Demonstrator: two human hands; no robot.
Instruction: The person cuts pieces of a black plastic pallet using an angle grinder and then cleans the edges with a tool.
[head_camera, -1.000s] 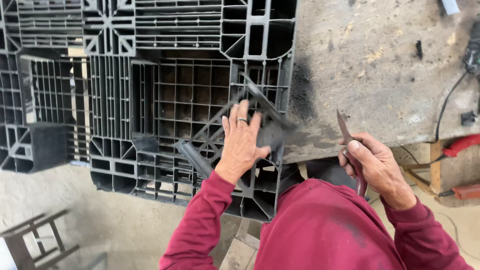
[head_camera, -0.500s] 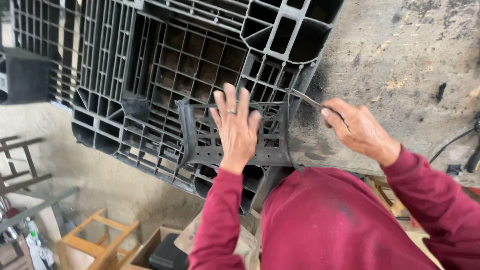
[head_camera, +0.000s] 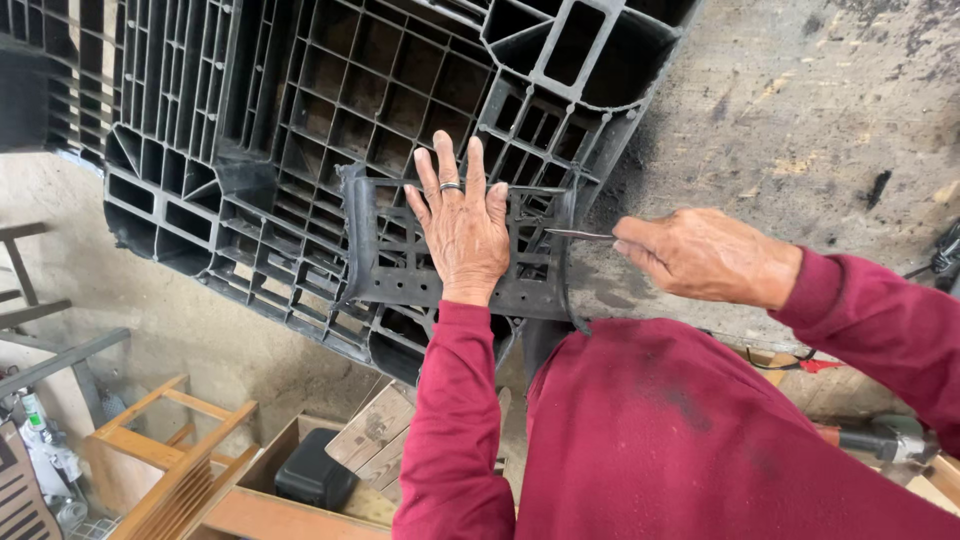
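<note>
My left hand (head_camera: 462, 228), a ring on one finger, lies flat with fingers spread on a dark plastic grid piece (head_camera: 400, 280). That piece rests on top of a large black plastic pallet (head_camera: 300, 120). My right hand (head_camera: 705, 255) grips a thin metal tool (head_camera: 578, 235) whose tip points left and touches the right edge of the grid piece. Both arms wear red sleeves.
The pallet lies partly on a scorched, stained workbench top (head_camera: 800, 130). Below to the left stand a wooden frame (head_camera: 170, 450), a metal frame (head_camera: 40, 340), wooden planks (head_camera: 375, 430) and a black box (head_camera: 315, 470). A power tool (head_camera: 885, 437) lies at lower right.
The view has shifted down and left. My left hand stays pressed on the grid piece; my right hand has brought the thin tool leftward to its right edge.
</note>
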